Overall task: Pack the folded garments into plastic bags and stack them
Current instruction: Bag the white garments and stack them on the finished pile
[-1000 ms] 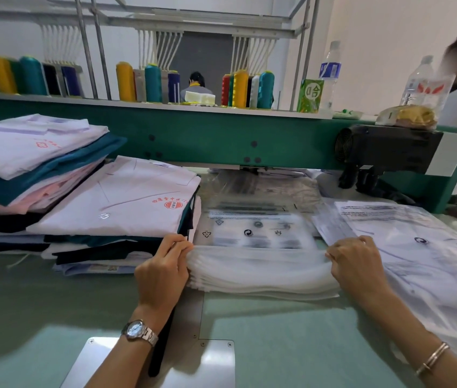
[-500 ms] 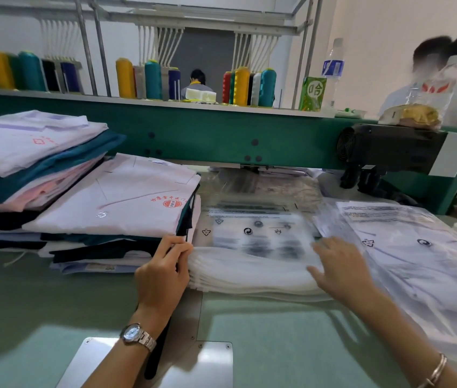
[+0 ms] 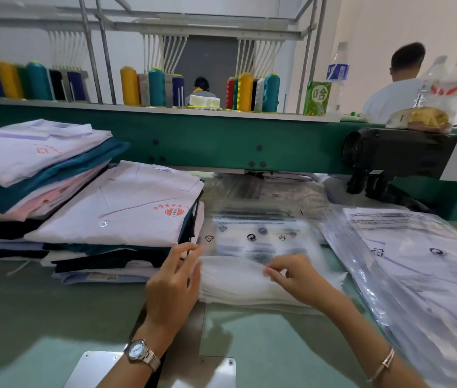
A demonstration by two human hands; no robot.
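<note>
Rests the left hand point(image 3: 174, 281), fingers loosely straight, against the left edge of the stack of plastic bags point(image 3: 238, 281) lying near centre on the worktop point(image 3: 25, 317). Pinches the top bag's near edge with thumb and forefinger of the right hand point(image 3: 296, 280). Has folded garments point(image 3: 115, 208) piled just left.

A flat stack of clear empty bags point(image 3: 249, 278) lies on the table point(image 3: 39, 317). The right hand point(image 3: 291, 278) pinches the top one's near edge. Just left of them sit folded shirts: a low pile point(image 3: 121, 211) with a white shirt on top, and a taller pile point(image 3: 25, 175) of white, teal and pink farther left. On the right lie packed bags point(image 3: 423, 264), one on another.
</note>
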